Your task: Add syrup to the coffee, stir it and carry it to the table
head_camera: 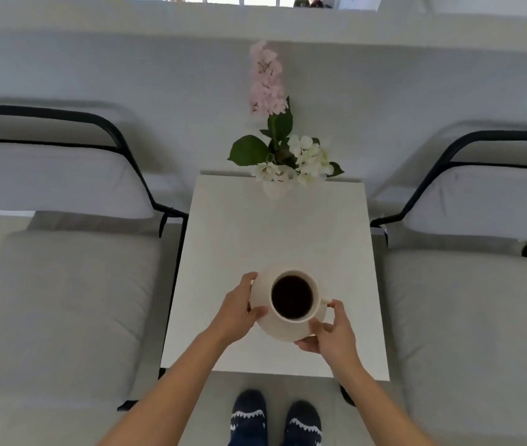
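Your left hand (235, 312) and right hand (331, 336) pinch opposite rims of the cream saucer (262, 292); on it stands the coffee cup (292, 297), over the white table's (243, 220) near edge.

Both hands grip a saucer (263, 292) carrying a full coffee cup (292, 297) over the near end of the white table (275, 233): left hand (238, 312), right hand (329, 333). A flower vase (276, 188) stands at the table's far edge.

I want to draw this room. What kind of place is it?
Probably a living room or lounge: two grey cushioned chairs with black frames flank a small white square table bearing a white vase of flowers.
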Motion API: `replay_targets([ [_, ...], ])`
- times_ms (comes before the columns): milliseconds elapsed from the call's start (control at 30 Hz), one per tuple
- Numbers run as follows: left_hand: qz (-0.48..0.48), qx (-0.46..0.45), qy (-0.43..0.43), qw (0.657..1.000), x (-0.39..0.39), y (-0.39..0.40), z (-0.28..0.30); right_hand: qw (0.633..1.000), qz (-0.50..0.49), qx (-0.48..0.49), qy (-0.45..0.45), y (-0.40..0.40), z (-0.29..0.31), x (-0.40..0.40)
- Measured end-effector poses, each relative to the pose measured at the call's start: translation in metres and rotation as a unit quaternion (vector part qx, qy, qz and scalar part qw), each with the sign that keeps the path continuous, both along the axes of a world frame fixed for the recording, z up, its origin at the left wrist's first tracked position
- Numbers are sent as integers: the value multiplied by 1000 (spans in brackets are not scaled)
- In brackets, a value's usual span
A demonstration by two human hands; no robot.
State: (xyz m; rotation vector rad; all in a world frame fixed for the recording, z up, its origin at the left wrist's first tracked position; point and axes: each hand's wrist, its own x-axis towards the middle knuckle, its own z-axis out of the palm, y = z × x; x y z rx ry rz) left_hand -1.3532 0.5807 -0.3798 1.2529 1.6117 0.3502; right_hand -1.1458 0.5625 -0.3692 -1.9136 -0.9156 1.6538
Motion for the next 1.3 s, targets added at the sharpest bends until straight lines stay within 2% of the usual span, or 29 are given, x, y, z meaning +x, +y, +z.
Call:
replay_targets([
  [333,1,-10,44,999,-5,27,-103,998,-17,-25,-54,24,-107,-13],
  [433,6,-16,56,998,-6,32,-121,998,-19,-28,-56,28,-123,-14],
  [633,24,-24,77,996,-4,34,-119,997,5,5,-80,36,-124,-12],
  [700,26,-37,82,996,-5,23,-157,995,20,-3,-96,27,-156,-18],
  [1067,37,-14,101,994,-6,21,-160,995,20,17,-99,33,-161,-20],
  [1233,18,-14,120,992,-8,23,-159,989,70,17,-126,34,-162,-17],
  [1300,30,-17,146,989,-11,24,-155,981,98,0,-164,43,-149,-12],
])
